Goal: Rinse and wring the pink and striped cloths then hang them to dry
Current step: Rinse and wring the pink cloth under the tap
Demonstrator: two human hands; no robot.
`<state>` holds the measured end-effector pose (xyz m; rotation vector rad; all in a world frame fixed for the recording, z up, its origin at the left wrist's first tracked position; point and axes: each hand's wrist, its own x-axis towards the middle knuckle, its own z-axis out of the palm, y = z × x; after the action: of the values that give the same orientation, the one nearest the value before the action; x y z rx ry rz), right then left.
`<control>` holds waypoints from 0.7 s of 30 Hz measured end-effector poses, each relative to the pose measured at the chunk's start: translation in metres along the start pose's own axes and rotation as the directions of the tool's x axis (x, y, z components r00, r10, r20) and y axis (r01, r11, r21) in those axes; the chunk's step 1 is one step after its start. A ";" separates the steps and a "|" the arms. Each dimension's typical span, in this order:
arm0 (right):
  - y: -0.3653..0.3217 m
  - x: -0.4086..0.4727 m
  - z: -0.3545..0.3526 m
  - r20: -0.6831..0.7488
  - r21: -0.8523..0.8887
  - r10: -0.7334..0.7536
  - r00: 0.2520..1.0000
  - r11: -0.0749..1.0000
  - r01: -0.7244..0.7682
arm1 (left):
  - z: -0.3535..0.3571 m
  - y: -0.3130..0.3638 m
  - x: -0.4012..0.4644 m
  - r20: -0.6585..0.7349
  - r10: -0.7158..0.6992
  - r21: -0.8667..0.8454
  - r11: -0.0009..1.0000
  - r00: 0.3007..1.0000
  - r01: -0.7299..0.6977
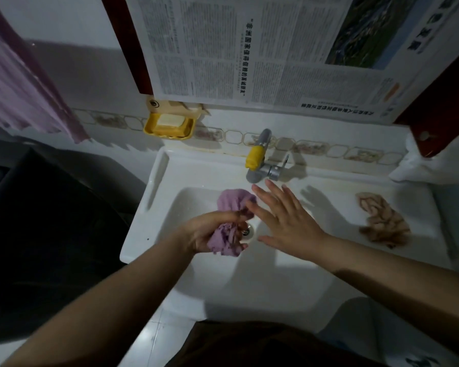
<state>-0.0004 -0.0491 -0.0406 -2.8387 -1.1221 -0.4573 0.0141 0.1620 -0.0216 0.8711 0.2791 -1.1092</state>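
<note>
Pink cloth (229, 223) bunched in the left hand (210, 231); right hand (284, 218) flat, fingers spread, holding nothing.

The left hand (210, 229) gripped the bunched pink cloth (231, 221) over the drain of the white sink (154, 207). The right hand (286, 215) hovered flat just beside it, fingers spread below the tap (260, 160); whether its fingertips touched the cloth was hard to tell in the dim light. The striped cloth (382, 221) lay crumpled on the sink's right ledge. A yellow soap dish (170, 125) hung on the wall beneath a newspaper (276, 49).
</note>
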 end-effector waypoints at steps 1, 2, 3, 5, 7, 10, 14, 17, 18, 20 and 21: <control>0.004 0.005 0.001 -0.019 -0.042 -0.092 0.996 0.995 0.091 | 0.005 0.003 -0.001 0.051 -0.045 0.109 0.993 0.998 0.039; 0.006 0.011 0.002 -0.060 -0.016 -0.163 0.985 0.987 0.162 | 0.010 0.005 -0.001 0.090 -0.099 0.230 0.970 0.991 0.076; 0.007 0.018 0.006 -0.098 0.025 -0.223 0.970 0.974 0.227 | 0.013 0.007 0.001 0.110 -0.163 0.335 0.935 0.981 0.117; 0.005 0.031 0.003 -0.073 0.029 -0.272 0.959 0.961 0.275 | 0.014 0.008 0.008 0.046 -0.252 0.524 0.830 0.967 0.191; 0.001 0.040 -0.002 0.176 -0.043 -0.149 0.973 0.986 0.158 | 0.012 0.008 0.016 -0.140 -0.148 0.699 0.685 0.979 0.204; -0.014 0.047 -0.006 0.594 -0.015 0.177 0.785 0.978 -0.209 | 0.009 0.004 0.026 -0.325 0.120 0.900 0.344 0.938 0.267; -0.010 0.062 -0.006 0.851 0.219 0.193 0.489 0.717 -0.662 | 0.002 0.000 0.033 -0.021 0.516 0.913 -0.338 0.856 0.226; -0.009 0.062 -0.011 0.946 0.287 0.106 0.307 0.170 -0.943 | -0.006 0.017 0.034 0.252 0.493 0.767 -0.626 0.833 0.138; -0.011 0.060 -0.015 0.958 0.278 0.067 0.279 0.012 -0.960 | -0.009 0.023 0.035 0.387 0.464 0.704 -0.706 0.797 0.069; -0.015 0.054 -0.013 0.972 0.220 -0.042 0.233 -0.207 -0.953 | -0.014 0.031 0.038 0.644 0.357 0.564 -0.819 0.677 -0.103; -0.017 0.051 -0.013 0.970 0.174 -0.114 0.215 -0.292 -0.940 | -0.015 0.035 0.039 0.712 0.299 0.502 -0.850 0.636 -0.162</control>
<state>0.0200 -0.0044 -0.0145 -1.4665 0.4130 1.3328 0.0654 0.1534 -0.0379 2.5021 -1.6341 0.2632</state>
